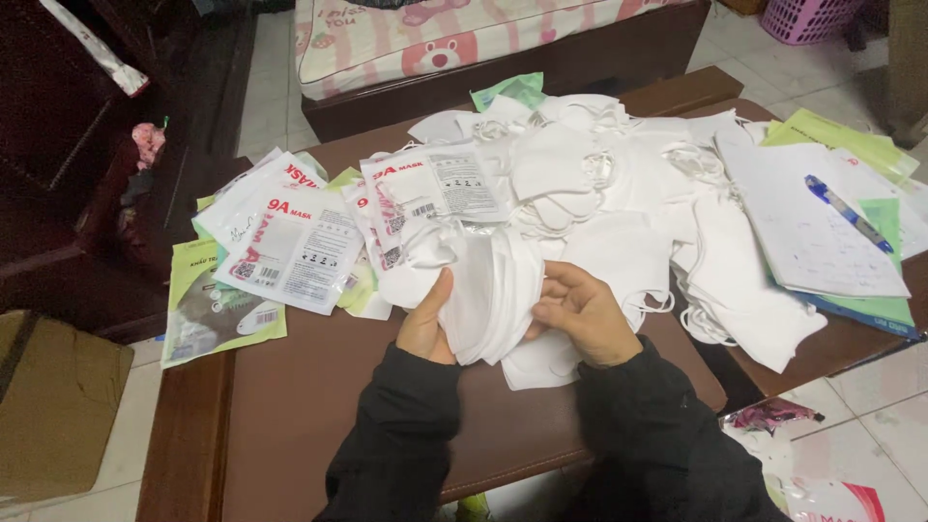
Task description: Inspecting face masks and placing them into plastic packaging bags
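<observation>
Left hand (pixel 425 327): fingers curled behind a stack of white face masks (pixel 493 295), thumb up along its near edge, gripping the stack upright over the table. Right hand (pixel 583 314): fingers bent and close together, tips resting on the stack's right side, thumb tucked at its lower edge. Both wrists in black sleeves (pixel 406 425).

Stack held just above the brown tabletop (pixel 309 406), near its front middle. Directly behind and to the right: a loose heap of white masks (pixel 619 184) with ear loops tangled. To the left: flat printed mask pouches (pixel 295 246), overlapping; one green pouch (pixel 208 309) hangs over the table's left edge. Far right: sheet of handwritten paper (pixel 812 232) with a blue pen (pixel 848 213) lying on it, green sheets beneath. Cardboard box (pixel 53 406) on the floor, left.
</observation>
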